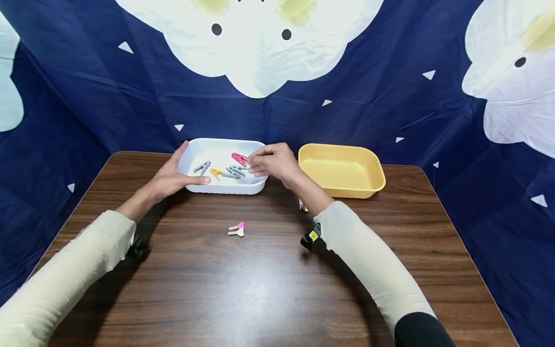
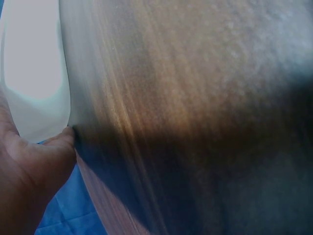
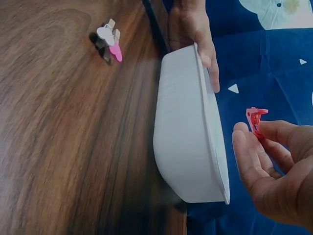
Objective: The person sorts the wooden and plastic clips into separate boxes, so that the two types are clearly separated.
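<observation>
A white plastic basin (image 1: 225, 189) stands at the back of the table, holding several grey clothespins (image 1: 202, 167) and a yellow clothespin (image 1: 216, 173). My left hand (image 1: 170, 176) grips its left end, thumb along the front and fingers at the far side. Over the right part of the basin, my right hand (image 1: 275, 162) pinches a red clothespin (image 3: 255, 120) between thumb and fingertips. In the right wrist view the red clothespin shows beyond the basin's rim. Only the white basin's end appears beside the thumb in the left wrist view.
A yellow basin (image 1: 342, 193) stands to the right of the white one. Two small wooden clips, one with a pink heart (image 1: 240, 225) and one with a white heart (image 1: 240, 232), lie mid-table. Behind my right wrist, a small colourful item (image 1: 302, 205) is partly hidden.
</observation>
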The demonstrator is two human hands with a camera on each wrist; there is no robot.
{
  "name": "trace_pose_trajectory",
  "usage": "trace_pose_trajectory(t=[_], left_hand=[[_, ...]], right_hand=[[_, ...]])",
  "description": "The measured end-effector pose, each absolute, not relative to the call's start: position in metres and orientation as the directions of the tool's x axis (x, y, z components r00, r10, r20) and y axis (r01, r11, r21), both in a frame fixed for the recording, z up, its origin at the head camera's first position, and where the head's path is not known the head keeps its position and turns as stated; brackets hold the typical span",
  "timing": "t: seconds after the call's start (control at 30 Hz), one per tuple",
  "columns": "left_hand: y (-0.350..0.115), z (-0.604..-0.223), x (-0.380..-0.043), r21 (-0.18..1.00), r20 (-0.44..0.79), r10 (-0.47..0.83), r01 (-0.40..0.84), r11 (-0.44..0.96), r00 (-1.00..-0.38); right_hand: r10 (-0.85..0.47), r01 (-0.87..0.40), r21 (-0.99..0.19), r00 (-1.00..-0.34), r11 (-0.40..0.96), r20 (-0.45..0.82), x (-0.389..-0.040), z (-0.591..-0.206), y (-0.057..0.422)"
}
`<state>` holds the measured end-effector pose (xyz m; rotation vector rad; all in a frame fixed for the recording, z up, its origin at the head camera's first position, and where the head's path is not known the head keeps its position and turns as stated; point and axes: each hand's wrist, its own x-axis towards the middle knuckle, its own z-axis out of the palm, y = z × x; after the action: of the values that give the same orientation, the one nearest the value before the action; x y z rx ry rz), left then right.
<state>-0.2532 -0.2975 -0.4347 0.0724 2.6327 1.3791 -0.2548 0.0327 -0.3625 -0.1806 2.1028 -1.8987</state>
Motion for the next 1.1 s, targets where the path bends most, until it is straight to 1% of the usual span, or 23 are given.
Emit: trace_pose_trajectory(t=[0.3,0.7,1.1], left_hand=[[-0.297,-0.435,-0.253,0.819,-0.129,0.114,-0.041,0.573,-0.985],[-0.297,-0.435,-0.254,0.818,-0.123,0.118,-0.033,0.574,-0.985],[-0.297,-0.436,-0.255,0.825,-0.127,0.124,-0.036,0.563,-0.984]], right_hand=[[-0.279,0.129,-0.988,-0.949,0.089,-0.148,-0.262,-0.362,0.019],[-0.27,0.171,-0.98,-0.943,0.101,-0.193,-0.267,-0.359,0.001],[-0.211,0.245,-0.969,-0.946,0.039,-0.247,-0.277,-0.363,-0.019]])
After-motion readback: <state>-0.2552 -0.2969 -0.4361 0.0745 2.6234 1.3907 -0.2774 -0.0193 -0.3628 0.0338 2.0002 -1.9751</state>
